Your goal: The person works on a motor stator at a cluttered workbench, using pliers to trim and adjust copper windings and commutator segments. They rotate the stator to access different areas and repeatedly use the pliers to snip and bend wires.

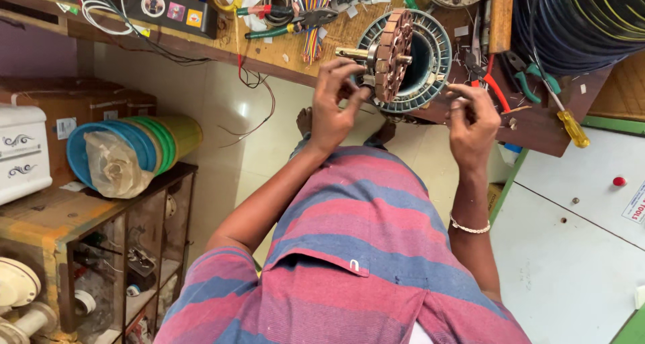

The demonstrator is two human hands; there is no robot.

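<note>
A round grey motor housing (430, 68) lies at the edge of a wooden workbench (282, 45), with a copper-wound stator on a brass shaft (391, 52) standing in it on edge. My left hand (336, 105) grips the stator's near rim just below the shaft. My right hand (472, 119) is at the housing's right rim, fingers pinched together as if on a fine wire that is too thin to see. A metal bracelet (469, 228) sits on my right wrist.
Pliers (289, 23), coloured wires (314, 21), a yellow-handled screwdriver (571, 125) and red-handled cutters (496, 89) lie on the bench. Black cable coils (584, 18) are at top right. A white cabinet (578, 236) stands right; stacked plastic tubs (134, 149) rest on a shelf left.
</note>
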